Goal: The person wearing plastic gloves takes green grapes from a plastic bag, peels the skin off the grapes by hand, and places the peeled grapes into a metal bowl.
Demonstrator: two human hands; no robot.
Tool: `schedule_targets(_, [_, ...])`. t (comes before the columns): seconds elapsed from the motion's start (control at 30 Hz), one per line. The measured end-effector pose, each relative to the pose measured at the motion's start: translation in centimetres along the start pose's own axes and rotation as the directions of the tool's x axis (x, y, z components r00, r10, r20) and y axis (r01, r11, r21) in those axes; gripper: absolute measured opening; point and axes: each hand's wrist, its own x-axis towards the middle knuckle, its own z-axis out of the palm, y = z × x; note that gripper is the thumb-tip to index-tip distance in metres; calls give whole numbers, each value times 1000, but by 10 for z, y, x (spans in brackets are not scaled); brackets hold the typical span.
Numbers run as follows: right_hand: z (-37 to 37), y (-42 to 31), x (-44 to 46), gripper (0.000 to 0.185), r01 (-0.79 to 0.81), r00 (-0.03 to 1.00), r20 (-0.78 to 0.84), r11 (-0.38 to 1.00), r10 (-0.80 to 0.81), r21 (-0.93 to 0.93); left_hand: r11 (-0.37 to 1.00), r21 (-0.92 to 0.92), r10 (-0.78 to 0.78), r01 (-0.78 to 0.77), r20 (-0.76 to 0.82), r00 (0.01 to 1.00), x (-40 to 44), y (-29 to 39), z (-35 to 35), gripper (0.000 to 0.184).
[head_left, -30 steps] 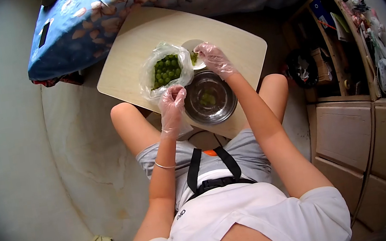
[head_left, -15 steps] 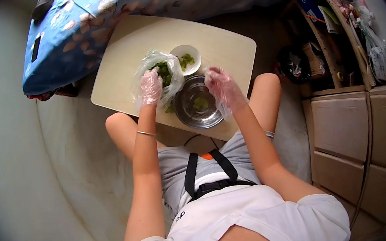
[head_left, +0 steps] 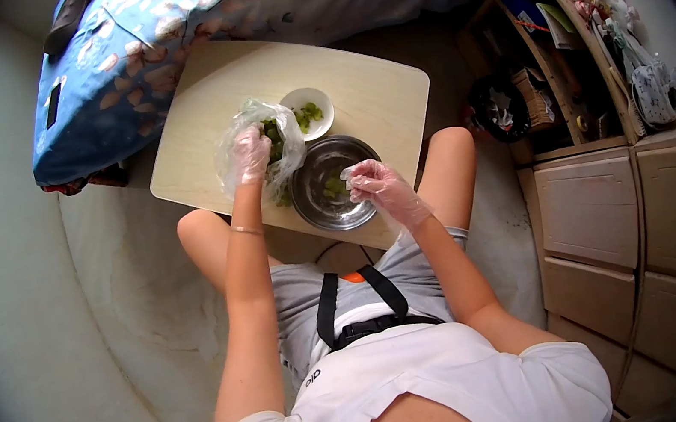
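Observation:
My left hand [head_left: 250, 154], in a clear plastic glove, has its fingers curled at the mouth of a clear plastic bag [head_left: 289, 159]. Dark green leafy pieces [head_left: 272, 138] show inside the bag. My right hand [head_left: 385, 187], gloved the same way, hangs over the right rim of a steel bowl [head_left: 309, 208], fingertips pinched together. What they hold, if anything, is too small to make out. Light green pieces [head_left: 335, 186] lie in the bottom of the bowl. Behind it, a white bowl [head_left: 323, 102] contains more green pieces.
Everything stands on a low cream table [head_left: 203, 83] between my knees. A bed with a blue floral cover [head_left: 129, 76] borders its far side. To the right are a wooden shelf [head_left: 542, 53], a bin lined with a black bag [head_left: 500, 109] and pale drawers [head_left: 588, 206].
My right hand has come down and inward from beside the steel bowl to above its right side. My left hand stays at the bag. The whole view has shifted slightly.

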Motion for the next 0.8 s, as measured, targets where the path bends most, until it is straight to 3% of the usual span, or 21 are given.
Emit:
schedule_targets(0.03, [7, -4, 1, 16, 2, 1000, 5, 998, -1, -61, 927, -371, -69, 59, -13, 998, -6, 5, -14, 24])
schedule_targets(0.07, [13, -8, 0, 16, 1, 1000, 9, 992, 0, -122, 716, -691, -137, 101, 3, 991, -14, 12, -27, 25])
schedule_targets(0.1, [23, -13, -2, 20, 3, 1000, 29, 991, 1, -135, 486, -835, -198, 260, 184, 963, -22, 24, -46, 29])
schedule_targets(0.17, [42, -16, -3, 22, 72, 997, 49, 985, -66, -154, 190, -893, -95, 409, 398, 912, -50, 56, -106, 31])
schedule_targets(0.23, [62, -21, -5, 30, 159, 985, 96, 976, -145, -150, -64, -883, -20, 466, 468, 884, -76, 84, -136, 32])
schedule_targets(0.27, [68, -18, -4, 30, 156, 985, 100, 976, -141, -155, -69, -884, -25, 463, 465, 885, -85, 96, -147, 32])
schedule_targets(0.33, [79, -15, -4, 32, 349, 936, 137, 902, -323, -255, 21, -862, 13, 507, 507, 862, -99, 115, -165, 31])
schedule_targets(0.37, [83, -21, -9, 32, 410, 912, 193, 805, -362, -429, 34, -884, 9, 465, 466, 885, -103, 121, -169, 29])
schedule_targets(0.4, [81, -20, -11, 32, 409, 912, 195, 804, -360, -431, 31, -885, 6, 464, 464, 886, -107, 122, -167, 29])
schedule_targets(0.47, [77, -18, -14, 32, 546, 832, 319, 569, -454, -615, 35, -886, 11, 462, 463, 886, -112, 122, -160, 27])
schedule_targets(0.53, [79, -28, -20, 33, 512, 851, 306, 542, -428, -666, 61, -882, -5, 467, 468, 884, -113, 127, -159, 24])
schedule_targets(0.6, [77, -33, -19, 32, 619, 699, 521, 49, -489, -784, 105, -865, -15, 490, 492, 871, -116, 129, -153, 23])
schedule_targets(0.63, [77, -34, -20, 32, 620, 698, 521, 52, -491, -783, 217, -874, 3, 434, 446, 895, -116, 132, -153, 21])
schedule_targets(0.67, [78, -33, -21, 30, 615, 692, 518, 35, -503, -788, 222, -872, 1, 437, 448, 894, -117, 135, -150, 21])
schedule_targets(0.73, [77, -30, -23, 29, 609, 688, 513, 23, -513, -793, 86, -891, -56, 445, 441, 896, -119, 143, -145, 20])
schedule_targets(0.8, [75, -28, -23, 30, 580, 695, 485, 14, -530, -815, 125, -897, -58, 425, 421, 905, -118, 144, -143, 19])
